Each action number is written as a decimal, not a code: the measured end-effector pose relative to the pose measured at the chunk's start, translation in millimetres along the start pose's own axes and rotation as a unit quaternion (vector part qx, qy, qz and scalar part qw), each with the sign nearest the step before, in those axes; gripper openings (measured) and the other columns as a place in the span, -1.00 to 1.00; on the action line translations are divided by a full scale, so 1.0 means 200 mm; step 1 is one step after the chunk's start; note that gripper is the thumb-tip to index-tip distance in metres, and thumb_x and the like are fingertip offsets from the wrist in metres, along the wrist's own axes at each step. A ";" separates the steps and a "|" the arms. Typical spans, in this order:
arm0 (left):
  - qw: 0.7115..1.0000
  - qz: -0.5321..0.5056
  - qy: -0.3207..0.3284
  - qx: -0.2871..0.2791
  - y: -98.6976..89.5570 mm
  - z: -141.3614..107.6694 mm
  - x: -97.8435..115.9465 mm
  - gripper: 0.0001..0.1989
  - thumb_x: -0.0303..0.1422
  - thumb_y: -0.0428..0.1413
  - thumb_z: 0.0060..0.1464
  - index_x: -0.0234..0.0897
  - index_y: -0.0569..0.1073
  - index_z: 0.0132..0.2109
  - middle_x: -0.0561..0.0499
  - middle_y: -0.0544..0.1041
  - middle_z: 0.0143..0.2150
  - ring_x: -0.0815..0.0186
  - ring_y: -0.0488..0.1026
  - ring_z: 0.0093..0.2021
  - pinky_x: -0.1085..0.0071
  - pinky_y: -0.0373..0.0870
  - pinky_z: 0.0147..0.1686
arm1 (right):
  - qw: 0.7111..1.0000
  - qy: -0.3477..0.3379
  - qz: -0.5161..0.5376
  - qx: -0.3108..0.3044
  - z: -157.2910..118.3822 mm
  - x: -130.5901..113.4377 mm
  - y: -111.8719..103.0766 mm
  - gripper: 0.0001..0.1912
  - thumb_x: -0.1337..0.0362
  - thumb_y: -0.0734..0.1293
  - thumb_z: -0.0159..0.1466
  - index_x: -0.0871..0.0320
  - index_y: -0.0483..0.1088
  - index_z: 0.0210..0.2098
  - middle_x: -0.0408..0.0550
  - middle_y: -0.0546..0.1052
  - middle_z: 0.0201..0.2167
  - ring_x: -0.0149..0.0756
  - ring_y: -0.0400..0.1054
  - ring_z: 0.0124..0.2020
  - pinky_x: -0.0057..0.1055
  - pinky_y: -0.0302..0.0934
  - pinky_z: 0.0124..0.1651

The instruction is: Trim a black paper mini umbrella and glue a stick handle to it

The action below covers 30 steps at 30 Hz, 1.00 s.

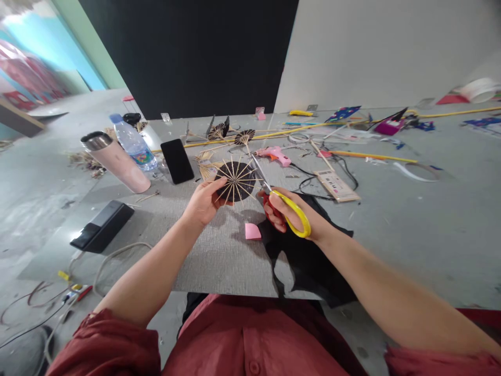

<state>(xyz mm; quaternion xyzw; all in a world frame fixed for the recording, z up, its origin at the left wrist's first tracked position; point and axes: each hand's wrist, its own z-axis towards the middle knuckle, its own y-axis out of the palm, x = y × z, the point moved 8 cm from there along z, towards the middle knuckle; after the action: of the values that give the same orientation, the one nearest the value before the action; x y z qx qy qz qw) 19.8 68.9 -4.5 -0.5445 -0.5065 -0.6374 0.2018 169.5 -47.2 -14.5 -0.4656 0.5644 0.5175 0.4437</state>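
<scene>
My left hand (207, 201) pinches the left edge of a round black disc (245, 189) with thin wooden sticks fanned out from its centre. In my right hand (291, 211) are scissors (294, 213) with one yellow and one red handle. Their blades point up and left, beside the disc's right edge. Below my right hand lies a piece of black cloth (313, 266) with cut edges. A small pink paper (252, 231) rests on the table between my hands.
On the left are a pink tumbler (117, 164), a water bottle (135, 143), a phone (177, 161) and a black box-shaped device (102, 227). Beyond the disc lie a pink glue gun (274, 155), small stick wheels (244, 137) and a labelled packet (336, 185).
</scene>
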 end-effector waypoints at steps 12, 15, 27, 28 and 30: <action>1.000 -0.003 0.004 0.027 0.00 -0.01 0.02 -0.91 -0.41 0.20 0.11 -0.35 0.53 -0.34 -0.03 0.60 -0.43 0.37 0.48 -0.57 0.48 0.43 -0.64 | 1.000 -0.005 0.016 -0.017 0.00 -0.01 0.01 -0.39 -0.26 0.41 0.17 0.08 0.25 -0.10 -0.23 0.27 -0.44 -0.48 0.11 -0.57 -0.48 -0.01 -0.61; 1.000 0.001 0.013 0.020 0.00 -0.01 0.02 -0.88 -0.38 0.25 0.06 -0.36 0.52 -0.36 -0.04 0.59 -0.44 0.37 0.47 -0.58 0.47 0.43 -0.64 | 1.000 -0.003 0.007 -0.022 0.00 -0.01 0.02 -0.39 -0.27 0.40 0.18 0.08 0.26 -0.08 -0.21 0.28 -0.43 -0.45 0.12 -0.56 -0.46 0.00 -0.58; 0.998 0.040 0.051 0.000 0.02 -0.03 0.04 -0.86 -0.33 0.27 0.03 -0.34 0.54 -0.32 -0.03 0.61 -0.41 0.37 0.47 -0.57 0.47 0.42 -0.64 | 0.999 0.002 -0.009 -0.039 -0.01 0.00 0.01 -0.39 -0.24 0.38 0.23 0.10 0.27 -0.02 -0.20 0.28 -0.41 -0.47 0.12 -0.53 -0.49 0.01 -0.58; 0.998 0.038 0.052 -0.001 0.02 -0.03 0.04 -0.86 -0.33 0.27 0.02 -0.34 0.55 -0.31 -0.03 0.60 -0.41 0.37 0.47 -0.57 0.47 0.42 -0.64 | 0.999 0.001 -0.009 -0.039 -0.01 0.00 0.01 -0.40 -0.23 0.37 0.23 0.10 0.27 -0.02 -0.20 0.28 -0.42 -0.47 0.12 -0.53 -0.49 0.01 -0.58; 0.998 0.035 0.055 -0.005 0.03 -0.03 0.04 -0.87 -0.34 0.27 0.02 -0.34 0.55 -0.30 -0.02 0.60 -0.42 0.37 0.46 -0.58 0.47 0.42 -0.65 | 0.999 0.001 -0.009 -0.040 -0.01 0.00 0.01 -0.42 -0.23 0.37 0.24 0.09 0.28 -0.03 -0.21 0.28 -0.42 -0.47 0.11 -0.54 -0.49 0.00 -0.59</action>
<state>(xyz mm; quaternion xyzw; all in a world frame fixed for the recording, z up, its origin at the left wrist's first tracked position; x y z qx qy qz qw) 19.1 64.2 6.2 -0.5268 -0.4720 -0.6618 0.2485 167.6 -49.1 -14.1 -0.4887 0.5396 0.5348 0.4289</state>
